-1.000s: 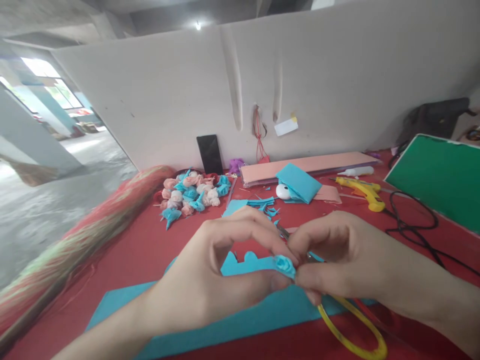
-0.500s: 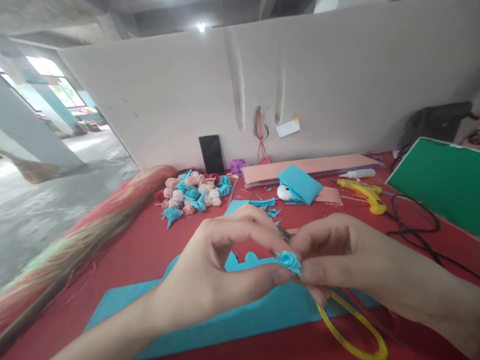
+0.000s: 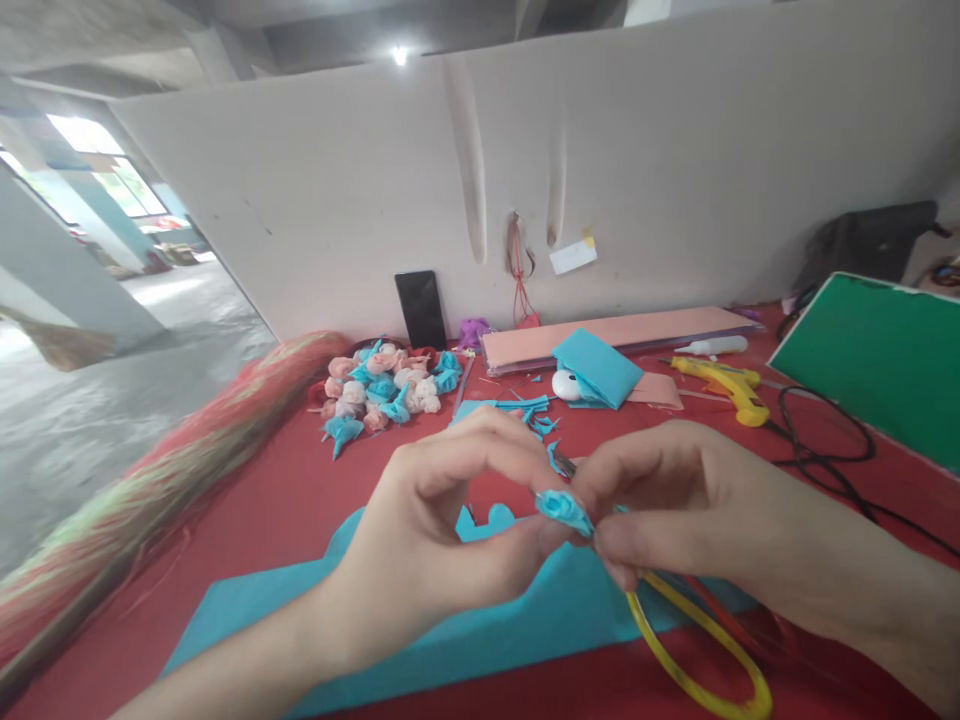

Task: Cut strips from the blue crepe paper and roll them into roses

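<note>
Between my two hands, above the table, is a small blue crepe-paper flower (image 3: pixel 562 510) with a rolled, ruffled centre. The thumb and fingertips of my left hand (image 3: pixel 457 520) pinch its left side. My right hand (image 3: pixel 660 510) pinches the flower's base on the right, its fingertips covering part of it. A thin tip pokes out at the flower's upper left. Beneath my hands lies a large sheet of blue crepe paper (image 3: pixel 450 660). Scissors with a yellow handle loop (image 3: pixel 697 640) lie under my right hand, their blades partly hidden.
A pile of pink, white, blue and red paper flowers (image 3: pixel 386 385) sits at the back left, by a leaning phone (image 3: pixel 421 308). Folded blue paper (image 3: pixel 598 368), a yellow glue gun (image 3: pixel 724 385) with black cord and a green board (image 3: pixel 870 370) are to the right.
Both hands have shifted slightly left with the flower. The flower has turned a little, showing more of its side, and the right fingertips have slid along its base.
</note>
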`<state>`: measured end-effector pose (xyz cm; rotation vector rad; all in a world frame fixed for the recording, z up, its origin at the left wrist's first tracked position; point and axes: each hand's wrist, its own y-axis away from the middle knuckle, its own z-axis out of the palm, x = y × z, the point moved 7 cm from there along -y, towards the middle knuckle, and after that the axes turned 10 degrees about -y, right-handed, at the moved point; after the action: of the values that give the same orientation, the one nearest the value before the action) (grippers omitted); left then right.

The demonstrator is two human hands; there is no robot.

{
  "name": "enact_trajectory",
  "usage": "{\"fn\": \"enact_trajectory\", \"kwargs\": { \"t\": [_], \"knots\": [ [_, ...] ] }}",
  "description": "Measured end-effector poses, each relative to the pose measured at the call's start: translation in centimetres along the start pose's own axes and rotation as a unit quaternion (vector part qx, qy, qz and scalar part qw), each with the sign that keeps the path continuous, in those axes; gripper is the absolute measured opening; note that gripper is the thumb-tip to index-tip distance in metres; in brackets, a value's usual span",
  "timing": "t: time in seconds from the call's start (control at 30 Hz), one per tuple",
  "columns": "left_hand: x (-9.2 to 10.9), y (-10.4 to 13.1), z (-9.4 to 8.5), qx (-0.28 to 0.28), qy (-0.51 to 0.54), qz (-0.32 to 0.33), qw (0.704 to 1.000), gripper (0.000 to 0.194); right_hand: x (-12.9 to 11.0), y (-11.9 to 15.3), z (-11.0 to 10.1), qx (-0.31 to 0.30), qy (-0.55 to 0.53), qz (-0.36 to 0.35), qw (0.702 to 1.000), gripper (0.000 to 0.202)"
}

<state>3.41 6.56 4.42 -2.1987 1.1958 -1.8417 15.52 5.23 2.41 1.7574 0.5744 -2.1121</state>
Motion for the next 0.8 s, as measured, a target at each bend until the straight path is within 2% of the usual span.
{"fn": "enact_trajectory", "kwargs": {
  "t": [0.2,0.3,0.47,0.67,0.8],
  "knots": [
    [0.2,0.0,0.3,-0.003,-0.04,-0.008,0.999,0.016,0.0,0.0,-0.5,0.053,0.092,-0.025,0.994,0.01],
    [0.2,0.0,0.4,-0.008,-0.069,-0.003,0.998,0.015,-0.2,0.1,-0.6,0.082,0.157,-0.04,0.983,0.015],
    [0.6,0.0,0.3,-0.001,-0.142,0.044,0.989,0.017,-1.4,0.4,-0.6,0.135,0.219,-0.073,0.964,0.014],
    [1.4,-0.1,0.8,-0.014,-0.243,0.095,0.965,0.022,-1.7,0.4,0.2,0.106,0.322,-0.086,0.937,0.017],
    [1.0,0.0,0.7,-0.02,-0.253,0.066,0.965,0.02,-2.1,0.7,0.6,0.111,0.385,-0.142,0.905,0.015]
  ]
}}
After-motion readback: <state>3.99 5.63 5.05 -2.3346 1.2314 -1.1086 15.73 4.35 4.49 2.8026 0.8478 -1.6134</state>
